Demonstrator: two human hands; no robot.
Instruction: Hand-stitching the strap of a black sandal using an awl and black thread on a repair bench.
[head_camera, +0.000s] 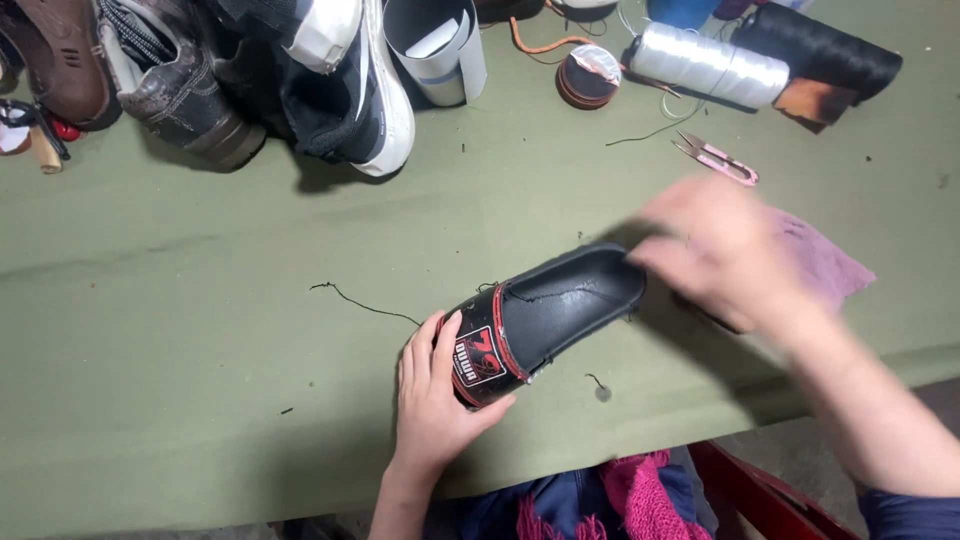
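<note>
A black slide sandal (560, 310) with a red-trimmed strap lies on the green table cover (200, 320), toe end toward me. My left hand (435, 395) grips its strap end from the left, thumb under the toe. My right hand (725, 250) is blurred with motion at the sandal's heel end, fingers touching or just above the heel; whether it holds anything cannot be made out. A loose black thread (360, 303) trails from the sandal to the left.
Several shoes (250, 80) are piled at the back left. A white thread spool (705, 65), a dark spool (820, 45), a tape roll (588, 75) and pink thread snips (720, 160) lie at the back right. A pink cloth (825, 265) sits under my right hand.
</note>
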